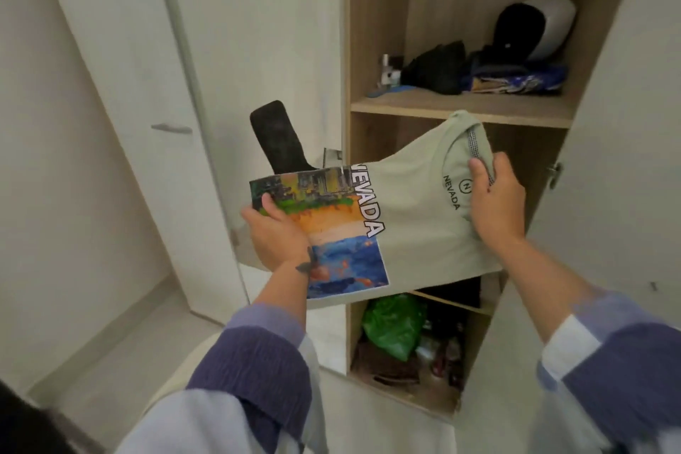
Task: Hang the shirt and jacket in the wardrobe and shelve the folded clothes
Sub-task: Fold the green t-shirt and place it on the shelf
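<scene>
A folded pale green T-shirt (412, 217) with a colourful print and the word NEVADA is held flat in front of the open wardrobe (379, 29). My left hand (274, 232) grips its printed end at the left. My right hand (495, 197) grips the collar end at the right. The shirt hovers level with the middle compartment, just under the upper shelf board (460, 109). A dark folded item (276, 138) sticks up behind the shirt's left end; what supports it is hidden.
The upper shelf holds dark clothes (438, 68), a black and grey helmet-like object (534, 26) and a blue patterned bundle (516, 81). The lower compartment holds a green plastic bag (394, 324) and clutter. White wardrobe doors (619, 177) stand open at both sides.
</scene>
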The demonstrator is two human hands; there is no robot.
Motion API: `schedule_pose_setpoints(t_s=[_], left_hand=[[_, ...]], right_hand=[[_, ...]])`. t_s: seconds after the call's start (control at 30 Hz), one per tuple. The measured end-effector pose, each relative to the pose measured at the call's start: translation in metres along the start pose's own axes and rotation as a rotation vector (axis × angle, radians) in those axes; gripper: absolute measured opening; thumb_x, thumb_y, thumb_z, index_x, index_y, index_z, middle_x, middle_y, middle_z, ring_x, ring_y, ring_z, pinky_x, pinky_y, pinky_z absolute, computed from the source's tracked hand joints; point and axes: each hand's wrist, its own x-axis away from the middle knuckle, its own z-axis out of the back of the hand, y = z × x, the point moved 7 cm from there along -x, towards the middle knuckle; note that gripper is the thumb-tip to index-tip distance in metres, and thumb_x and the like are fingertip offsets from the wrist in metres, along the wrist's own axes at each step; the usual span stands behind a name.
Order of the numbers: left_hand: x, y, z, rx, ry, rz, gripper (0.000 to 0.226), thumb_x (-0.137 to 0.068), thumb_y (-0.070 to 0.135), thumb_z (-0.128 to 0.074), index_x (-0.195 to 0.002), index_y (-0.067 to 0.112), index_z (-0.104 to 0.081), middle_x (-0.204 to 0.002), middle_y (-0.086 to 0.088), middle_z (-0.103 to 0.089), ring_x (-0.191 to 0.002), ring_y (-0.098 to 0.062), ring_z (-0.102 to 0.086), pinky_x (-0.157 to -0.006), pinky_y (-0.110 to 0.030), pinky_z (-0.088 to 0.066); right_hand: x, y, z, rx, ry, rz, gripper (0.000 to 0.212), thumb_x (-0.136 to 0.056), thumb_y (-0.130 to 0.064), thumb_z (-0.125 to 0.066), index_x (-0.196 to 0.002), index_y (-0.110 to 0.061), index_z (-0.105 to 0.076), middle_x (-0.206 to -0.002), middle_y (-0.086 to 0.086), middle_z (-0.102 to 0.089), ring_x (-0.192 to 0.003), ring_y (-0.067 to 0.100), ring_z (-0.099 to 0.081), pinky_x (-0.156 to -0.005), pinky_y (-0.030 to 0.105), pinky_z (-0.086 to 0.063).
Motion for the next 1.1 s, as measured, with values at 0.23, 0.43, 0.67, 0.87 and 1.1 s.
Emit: schedule_pose_setpoints(t_s=[0.23, 0.43, 0.67, 0.87, 1.1], left_hand=[[0.027, -0.002, -0.122, -0.122, -0.219, -0.104, 0.038, -0.102, 0.04, -0.028, -0.116, 0.009, -0.044, -0.107, -0.014, -0.064, -0.097, -0.035, -0.059, -0.068, -0.03, -0.031], [0.014, -0.045, -0.219, -0.211, -0.379, -0.121, 0.035, -0.101, 0.042, -0.027, -0.111, 0.012, -0.043, -0.095, -0.007, -0.061, -0.092, -0.033, -0.061, -0.068, -0.031, -0.034], [0.006, -0.1, -0.332, -0.319, -0.565, -0.201, 0.036, -0.101, 0.041, -0.027, -0.117, 0.011, -0.041, -0.105, -0.013, -0.064, -0.094, -0.036, -0.061, -0.067, -0.032, -0.034], [0.011, -0.167, -0.421, -0.354, -0.639, -0.228, 0.039, -0.101, 0.037, -0.027, -0.123, 0.007, -0.039, -0.104, -0.018, -0.063, -0.091, -0.041, -0.06, -0.063, -0.033, -0.033], [0.0, -0.238, -0.503, -0.412, -0.612, -0.256, 0.039, -0.101, 0.037, -0.028, -0.12, 0.005, -0.04, -0.109, -0.025, -0.062, -0.095, -0.045, -0.06, -0.068, -0.041, -0.04]], right_hand=[[0.004, 0.122, 0.025, 0.051, 0.196, -0.275, 0.023, -0.1, -0.033, -0.042, -0.104, -0.012, -0.05, -0.089, 0.006, -0.058, -0.081, 0.022, -0.054, -0.07, 0.03, -0.041], [-0.009, 0.193, -0.009, 0.136, 0.236, -0.406, 0.027, -0.1, -0.032, -0.039, -0.105, -0.008, -0.051, -0.088, 0.005, -0.057, -0.081, 0.022, -0.054, -0.069, 0.03, -0.039], [-0.01, 0.288, -0.072, 0.213, 0.274, -0.609, 0.031, -0.101, -0.036, -0.036, -0.106, -0.007, -0.046, -0.089, 0.009, -0.056, -0.083, 0.027, -0.057, -0.069, 0.037, -0.046], [-0.025, 0.376, -0.103, 0.3, 0.271, -0.679, 0.032, -0.1, -0.034, -0.039, -0.111, -0.007, -0.052, -0.097, 0.015, -0.061, -0.088, 0.028, -0.058, -0.071, 0.03, -0.041], [-0.045, 0.47, -0.141, 0.426, 0.177, -0.686, 0.033, -0.101, -0.036, -0.034, -0.115, -0.009, -0.047, -0.103, 0.021, -0.062, -0.095, 0.038, -0.06, -0.07, 0.03, -0.037]])
